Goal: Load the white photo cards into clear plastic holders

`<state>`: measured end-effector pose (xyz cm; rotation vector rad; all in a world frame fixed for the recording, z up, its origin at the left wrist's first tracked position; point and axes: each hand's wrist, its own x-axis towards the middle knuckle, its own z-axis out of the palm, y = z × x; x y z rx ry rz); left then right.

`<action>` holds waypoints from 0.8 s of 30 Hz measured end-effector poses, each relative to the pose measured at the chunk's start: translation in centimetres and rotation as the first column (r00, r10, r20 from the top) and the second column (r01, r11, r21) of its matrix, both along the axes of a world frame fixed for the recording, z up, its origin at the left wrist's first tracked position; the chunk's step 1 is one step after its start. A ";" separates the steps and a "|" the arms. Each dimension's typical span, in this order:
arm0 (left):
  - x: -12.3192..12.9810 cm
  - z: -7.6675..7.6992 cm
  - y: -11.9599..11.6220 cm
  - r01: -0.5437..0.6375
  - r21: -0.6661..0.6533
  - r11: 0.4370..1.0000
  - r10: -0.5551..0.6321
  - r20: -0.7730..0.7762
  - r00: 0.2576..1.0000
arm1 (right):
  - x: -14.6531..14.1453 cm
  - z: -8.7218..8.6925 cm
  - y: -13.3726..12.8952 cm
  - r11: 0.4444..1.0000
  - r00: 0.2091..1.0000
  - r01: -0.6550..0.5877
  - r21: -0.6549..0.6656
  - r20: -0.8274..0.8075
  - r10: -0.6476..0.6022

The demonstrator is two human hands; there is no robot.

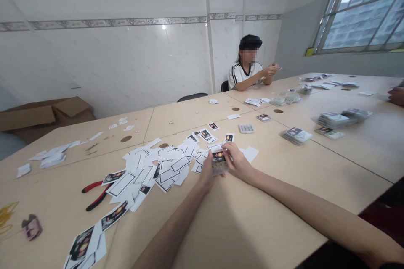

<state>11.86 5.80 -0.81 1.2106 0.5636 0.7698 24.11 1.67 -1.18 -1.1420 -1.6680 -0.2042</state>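
A small clear plastic case (220,169) with a dark printed card (218,156) at its top is held above the table. My left hand (207,172) is closed round the case's left side. On the other side, my right hand (234,158) has its fingers bent onto the card's upper right edge. Just left of my hands lies a large loose pile of white cards (170,168), some printed dark. A separate clear case (246,128) rests flat beyond my right hand, near a small dark-printed card (229,138).
Red-handled pliers (100,197) and a pink object (32,228) lie at the left. Stacked clear cases (296,135) stand at the right. Across the table (284,185) sits a person (248,71) holding something small. A cardboard box (69,107) is beyond the left edge.
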 end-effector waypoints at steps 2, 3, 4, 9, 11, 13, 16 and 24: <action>0.0 0.0 0.0 -0.002 -0.003 1.000 0.002 -0.002 1.000 | 0.0 -0.1 0.1 1.000 1.000 0.002 -0.004 0.003 -0.002; 0.1 0.0 0.0 0.000 -0.005 1.000 0.000 0.000 1.000 | 0.0 -0.1 0.1 1.000 1.000 0.001 -0.006 0.006 -0.001; 0.1 0.0 0.0 0.004 -0.007 1.000 -0.004 0.002 1.000 | 0.0 -0.1 0.1 1.000 1.000 0.000 -0.008 0.009 0.000; 0.1 0.2 -0.1 0.010 -0.021 1.000 -0.010 0.011 1.000 | 0.1 0.0 0.1 1.000 1.000 -0.003 -0.012 0.022 0.004; 0.1 0.2 -0.1 0.013 -0.033 0.999 -0.012 0.017 1.000 | 0.1 0.0 0.1 1.000 0.999 0.002 -0.012 0.036 -0.002; 0.1 0.3 -0.1 0.013 -0.042 0.999 -0.012 0.029 1.000 | 0.1 -0.1 0.1 1.000 0.999 0.006 -0.011 0.047 -0.006; 0.1 0.3 -0.1 -0.001 -0.048 0.999 0.002 0.022 1.000 | 0.1 -0.2 0.2 1.000 0.999 0.014 -0.004 0.048 -0.014; 0.1 0.4 -0.2 -0.012 -0.040 0.999 0.012 0.008 1.000 | 0.0 -0.1 0.1 1.000 1.000 0.017 0.001 0.014 -0.017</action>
